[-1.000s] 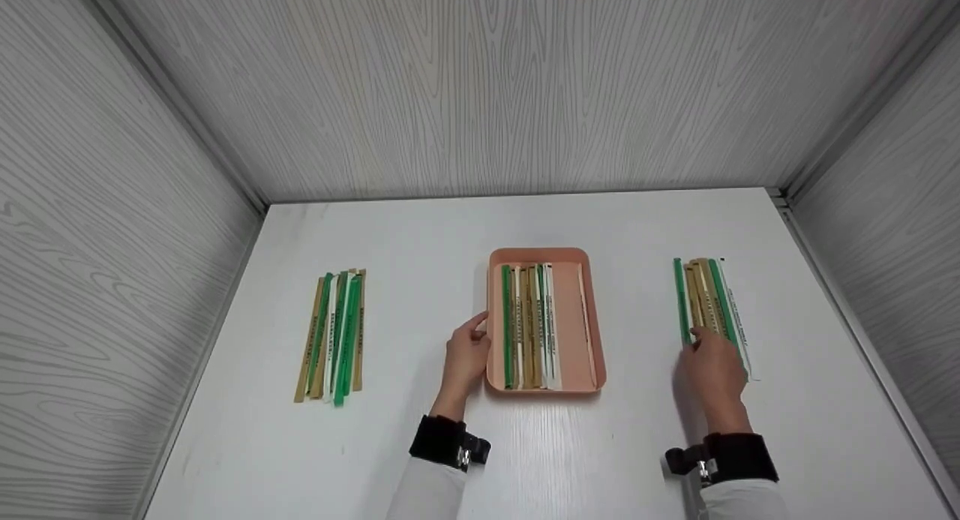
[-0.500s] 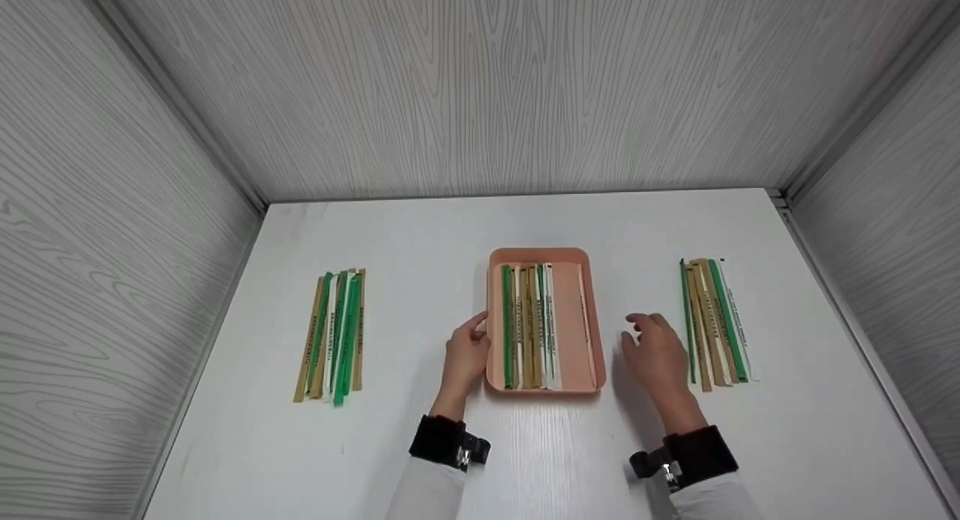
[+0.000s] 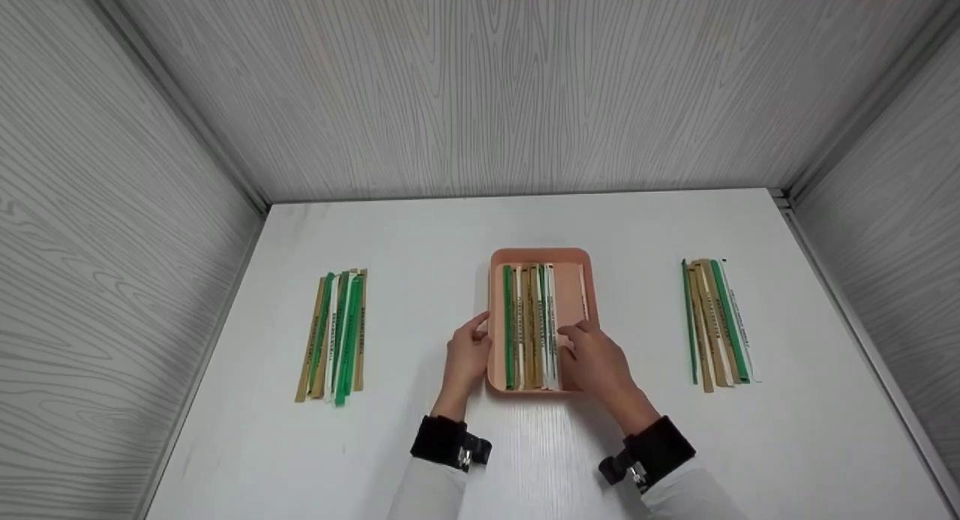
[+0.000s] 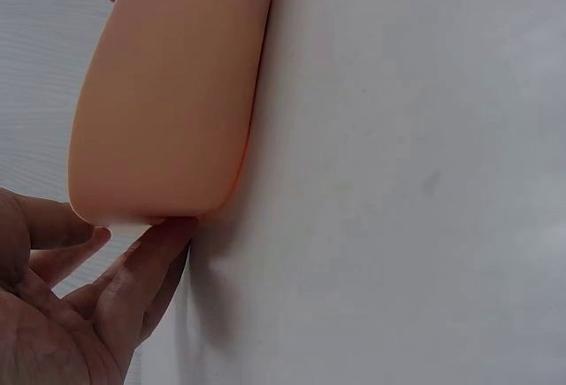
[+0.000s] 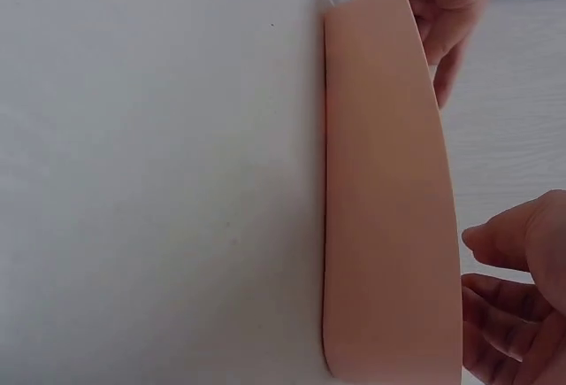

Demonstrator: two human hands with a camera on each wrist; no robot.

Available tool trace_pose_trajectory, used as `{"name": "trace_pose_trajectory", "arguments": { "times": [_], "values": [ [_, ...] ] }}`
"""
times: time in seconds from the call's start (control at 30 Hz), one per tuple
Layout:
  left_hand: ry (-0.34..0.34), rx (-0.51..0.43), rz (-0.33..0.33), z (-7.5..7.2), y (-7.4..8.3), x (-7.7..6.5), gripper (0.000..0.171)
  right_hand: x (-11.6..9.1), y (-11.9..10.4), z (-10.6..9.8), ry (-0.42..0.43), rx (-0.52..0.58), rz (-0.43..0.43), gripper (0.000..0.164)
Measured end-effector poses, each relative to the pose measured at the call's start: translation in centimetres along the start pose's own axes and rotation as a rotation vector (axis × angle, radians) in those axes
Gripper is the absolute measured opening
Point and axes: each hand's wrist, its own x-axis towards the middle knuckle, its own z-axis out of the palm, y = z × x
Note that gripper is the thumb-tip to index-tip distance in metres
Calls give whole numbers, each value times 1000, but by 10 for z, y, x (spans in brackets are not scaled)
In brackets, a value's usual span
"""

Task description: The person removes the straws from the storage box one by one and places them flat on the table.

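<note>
In the head view, a pink tray holds a row of slim green, brown and white printed wrappers that look like wrapped straws. One more white one lies along its right side, partly hidden by my right hand. My left hand touches the tray's left edge; in the left wrist view its fingertips meet the tray's outer wall. Over the tray's right half hovers my right hand. Its thumb and fingers stand apart in the right wrist view, with nothing seen between them.
A bunch of similar wrapped sticks lies on the white table to the left. Another bunch lies to the right, slightly fanned. A wood-grain panel rises behind the table, with more panels at both sides.
My right hand has left the right-hand bunch and moved left over the tray. The leftmost green stick of that bunch has shifted slightly right. My left hand stays at the tray.
</note>
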Motion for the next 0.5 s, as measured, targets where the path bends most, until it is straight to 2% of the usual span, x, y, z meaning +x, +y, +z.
{"name": "trace_pose_trajectory", "arguments": {
  "times": [0.3, 0.5],
  "values": [
    [4, -3, -9, 0, 0, 1, 46, 1, -4, 11, -163, -107, 11, 16],
    [3, -4, -7, 0, 1, -1, 45, -1, -5, 15, -165, -145, 3, 15]
  ]
}}
